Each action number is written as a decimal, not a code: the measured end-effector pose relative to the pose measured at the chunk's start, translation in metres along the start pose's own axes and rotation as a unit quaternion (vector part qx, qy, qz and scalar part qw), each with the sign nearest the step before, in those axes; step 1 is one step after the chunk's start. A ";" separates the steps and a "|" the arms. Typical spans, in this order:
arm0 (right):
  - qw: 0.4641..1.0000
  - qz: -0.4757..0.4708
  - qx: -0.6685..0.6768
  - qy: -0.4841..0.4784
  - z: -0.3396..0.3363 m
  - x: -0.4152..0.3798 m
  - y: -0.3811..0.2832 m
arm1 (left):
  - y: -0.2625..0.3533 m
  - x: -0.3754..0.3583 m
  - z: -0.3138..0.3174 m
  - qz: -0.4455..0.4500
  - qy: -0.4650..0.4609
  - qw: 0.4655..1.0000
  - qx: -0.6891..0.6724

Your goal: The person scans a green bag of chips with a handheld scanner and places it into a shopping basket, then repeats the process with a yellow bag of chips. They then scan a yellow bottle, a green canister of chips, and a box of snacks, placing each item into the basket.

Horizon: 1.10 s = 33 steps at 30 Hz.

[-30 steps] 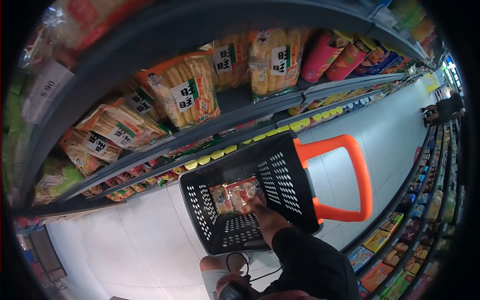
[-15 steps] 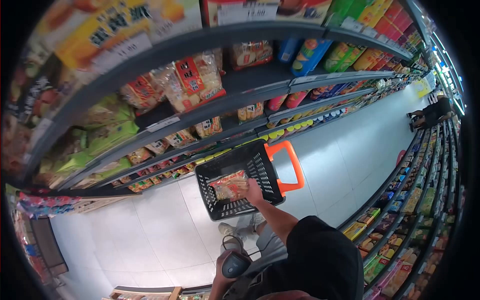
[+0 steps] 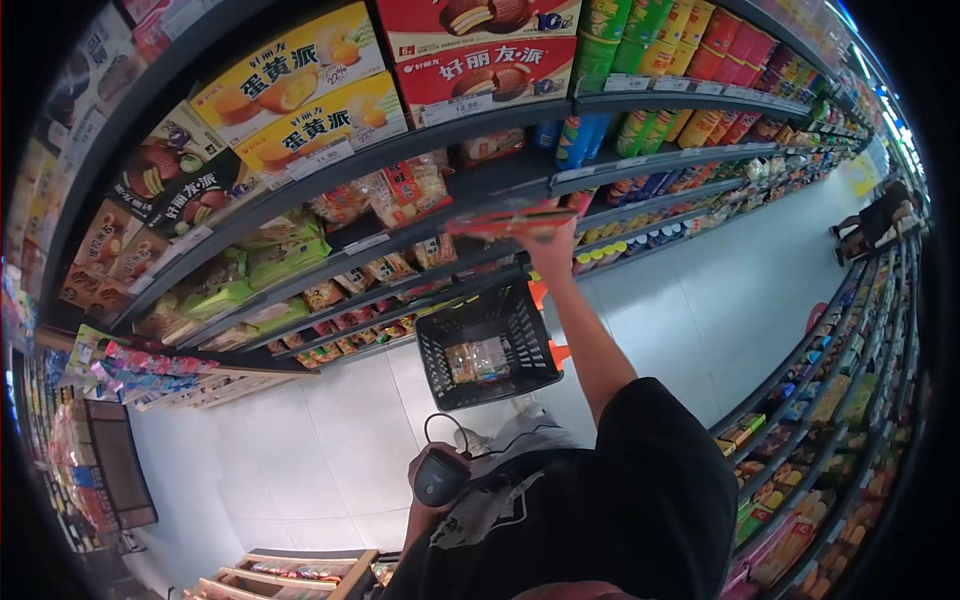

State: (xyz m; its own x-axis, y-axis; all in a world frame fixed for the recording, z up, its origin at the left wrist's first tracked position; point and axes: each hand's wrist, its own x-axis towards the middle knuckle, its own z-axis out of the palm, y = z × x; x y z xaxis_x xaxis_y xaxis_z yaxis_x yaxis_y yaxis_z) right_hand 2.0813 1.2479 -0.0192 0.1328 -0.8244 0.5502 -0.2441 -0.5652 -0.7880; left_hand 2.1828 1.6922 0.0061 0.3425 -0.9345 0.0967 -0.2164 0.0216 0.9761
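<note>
My right hand (image 3: 548, 245) is raised in front of the snack shelf, closed on a red snack bag (image 3: 505, 222) that is blurred by motion. Below it stands a black shopping basket (image 3: 436, 372) with an orange handle (image 3: 558, 353), partly hidden by my forearm. Inside the basket lies a clear-wrapped snack packet (image 3: 478, 360). Low near my body, my left hand (image 3: 420, 508) is wrapped round a dark barcode scanner (image 3: 440, 478) with a looped cable. Bags of rice crackers (image 3: 403, 190) sit on the shelf just left of the raised bag.
Yellow pie boxes (image 3: 300, 85) and red pie boxes (image 3: 490, 70) line the upper shelf (image 3: 500, 108). Canister snacks (image 3: 640, 130) stand further right. Shelving (image 3: 800, 440) runs along the other side of the aisle, where a person (image 3: 872, 225) is far off. A wooden rack (image 3: 290, 575) stands behind me.
My right hand has risen from inside the basket to shelf height, holding a snack bag. The view has tilted up towards the shelf. My left hand still holds the scanner.
</note>
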 end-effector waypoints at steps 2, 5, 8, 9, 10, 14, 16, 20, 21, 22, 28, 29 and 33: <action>0.998 -0.036 0.044 -0.028 0.005 0.044 0.025 | 0.004 0.003 0.013 -0.020 0.006 1.000 -0.005; 0.997 -0.006 -0.072 -0.017 0.020 0.080 0.048 | 0.008 0.005 0.032 -0.047 0.016 0.999 -0.008; 0.983 0.085 -0.138 -0.081 0.025 0.110 0.049 | 0.008 0.003 0.049 -0.068 0.033 0.997 -0.017; 0.977 0.082 -0.159 -0.118 0.028 0.117 0.059 | 0.011 0.003 0.053 -0.075 0.036 0.996 -0.019; 0.975 0.072 -0.161 -0.135 0.034 0.123 0.071 | 0.016 0.001 0.060 -0.093 0.046 0.994 -0.034; 0.951 0.049 -0.165 -0.258 0.044 0.165 0.107 | 0.037 -0.003 0.083 -0.168 0.085 0.976 -0.107; 0.913 0.044 -0.174 -0.367 0.048 0.194 0.113 | 0.008 -0.015 0.086 -0.136 0.071 0.986 -0.062; 0.919 -0.004 -0.190 -0.345 0.044 0.201 0.128 | -0.003 -0.021 0.099 -0.060 0.050 0.994 0.082; 0.918 0.014 -0.193 -0.346 0.038 0.199 0.128 | 0.003 -0.020 0.106 -0.062 0.055 0.994 0.065; 0.917 0.032 -0.196 -0.347 0.031 0.197 0.122 | 0.008 -0.018 0.112 -0.064 0.060 0.995 0.048; 0.967 -0.113 -0.194 -0.124 0.010 0.127 0.095 | 0.011 -0.007 0.125 -0.010 0.028 0.991 0.133; 0.971 -0.148 -0.157 -0.107 -0.003 0.105 0.080 | 0.023 0.001 0.130 -0.020 0.053 0.995 0.077; 0.953 -0.181 -0.128 -0.205 -0.052 -0.005 0.092 | 0.002 -0.011 0.143 0.032 0.057 0.997 0.031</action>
State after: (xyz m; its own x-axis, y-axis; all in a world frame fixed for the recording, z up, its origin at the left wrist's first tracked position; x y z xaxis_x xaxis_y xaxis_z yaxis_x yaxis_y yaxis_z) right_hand 2.0087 1.2015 -0.0796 0.6045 -0.5487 0.5775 -0.3306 -0.8324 -0.4448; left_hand 2.0481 1.6516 -0.0212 0.4265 -0.8857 0.1835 -0.2969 0.0545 0.9533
